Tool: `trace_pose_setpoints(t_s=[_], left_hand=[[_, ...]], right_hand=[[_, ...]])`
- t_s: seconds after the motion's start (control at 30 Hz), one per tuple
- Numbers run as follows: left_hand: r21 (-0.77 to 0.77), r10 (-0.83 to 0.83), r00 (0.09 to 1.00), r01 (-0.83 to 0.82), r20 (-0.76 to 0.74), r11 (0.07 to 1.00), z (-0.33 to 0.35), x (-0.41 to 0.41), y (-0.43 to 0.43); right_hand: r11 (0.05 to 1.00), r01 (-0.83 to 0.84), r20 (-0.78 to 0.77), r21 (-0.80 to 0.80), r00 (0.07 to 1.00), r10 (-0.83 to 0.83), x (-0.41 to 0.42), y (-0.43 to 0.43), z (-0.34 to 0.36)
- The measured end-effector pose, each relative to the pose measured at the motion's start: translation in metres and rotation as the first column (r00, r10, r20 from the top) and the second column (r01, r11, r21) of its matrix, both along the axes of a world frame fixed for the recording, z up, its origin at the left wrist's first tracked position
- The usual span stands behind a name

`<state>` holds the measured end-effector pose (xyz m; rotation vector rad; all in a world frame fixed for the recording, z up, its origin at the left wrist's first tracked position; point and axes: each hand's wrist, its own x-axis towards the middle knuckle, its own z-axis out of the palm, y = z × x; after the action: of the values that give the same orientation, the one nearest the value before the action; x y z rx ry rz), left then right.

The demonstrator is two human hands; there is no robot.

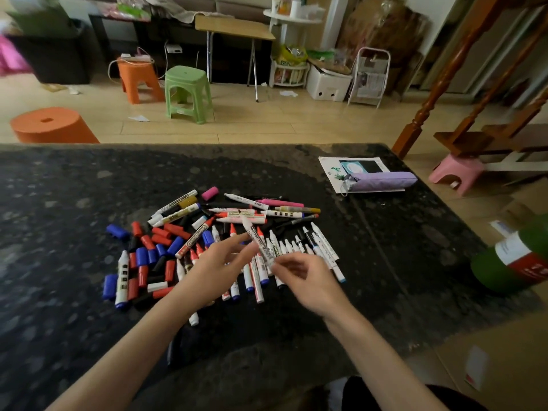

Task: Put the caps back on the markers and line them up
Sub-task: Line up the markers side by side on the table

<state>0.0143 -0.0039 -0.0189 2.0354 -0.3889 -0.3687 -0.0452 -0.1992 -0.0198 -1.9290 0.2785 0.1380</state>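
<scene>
Right grip [305, 280]: pinching the lower end of a white marker [258, 243], tip pointing toward 11 o'clock.
Left grip [221, 262]: hovering open, fingers straight, just beside that marker.
Uncapped markers [289, 247]: lying on the dark surface [74, 203] under both hands.
Loose caps [160, 232]: lying at 9 o'clock.

two hands [218, 268] [308, 280], one lifted marker [258, 242], one pouch [382, 180]

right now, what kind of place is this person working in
Probably a lived-in home room: a green plastic stool and a folding table on the floor, a wooden stair post beyond the dark table.
</scene>
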Motion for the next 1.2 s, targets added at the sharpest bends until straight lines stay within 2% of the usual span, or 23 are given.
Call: trace_pose_setpoints(t_s=[0.07,0.2,0.3,0.37,0.43,0.53,0.63,0.93,1.1,1.13,1.2], left_hand=[[-0.068,0.069,0.997,-0.072,-0.043,0.995,0.0,0.002,0.001],[-0.103,0.172,0.983,-0.178,-0.064,0.979,-0.004,0.003,0.003],[-0.064,0.239,0.971,-0.236,0.033,0.97,-0.005,0.006,0.008],[-0.024,0.233,0.97,-0.232,0.066,0.973,-0.005,0.009,0.015],[0.051,0.214,0.974,-0.218,0.071,0.975,-0.004,0.012,0.021],[0.173,0.166,0.974,-0.192,0.152,0.966,-0.002,0.011,0.029],[0.231,0.134,0.976,-0.173,0.172,0.957,0.0,0.009,0.035],[0.275,0.09,0.978,-0.14,0.187,0.951,0.002,0.006,0.045],[0.265,0.089,0.977,-0.14,0.194,0.954,0.002,0.006,0.047],[0.259,0.096,0.976,-0.146,0.194,0.955,0.002,0.006,0.048],[0.238,0.113,0.975,-0.157,0.19,0.958,0.002,0.008,0.05]], right_hand=[[0.998,-0.055,-0.025,0.018,0.998,0.055,-0.001,0.014,-0.005],[0.994,-0.111,-0.03,0.013,0.993,0.111,0.001,0.029,-0.011],[0.985,-0.173,-0.038,-0.022,0.984,0.172,0.013,0.028,-0.01],[0.987,-0.118,-0.009,-0.104,0.993,0.118,0.031,0.019,-0.012],[0.968,-0.013,0.049,-0.25,0.998,0.026,0.051,0.004,-0.014],[0.849,0.091,0.132,-0.52,0.991,-0.026,0.076,-0.019,-0.024],[0.693,0.08,0.168,-0.717,0.984,0.06,0.095,-0.035,-0.037],[0.496,-0.04,0.063,-0.868,0.98,0.19,0.121,-0.031,-0.053],[0.504,-0.017,0.099,-0.864,0.974,0.203,0.122,-0.03,-0.051],[0.545,0.009,0.134,-0.839,0.973,0.19,0.12,-0.028,-0.048],[0.721,0.016,0.177,-0.693,0.973,0.149,0.112,-0.022,-0.035]])
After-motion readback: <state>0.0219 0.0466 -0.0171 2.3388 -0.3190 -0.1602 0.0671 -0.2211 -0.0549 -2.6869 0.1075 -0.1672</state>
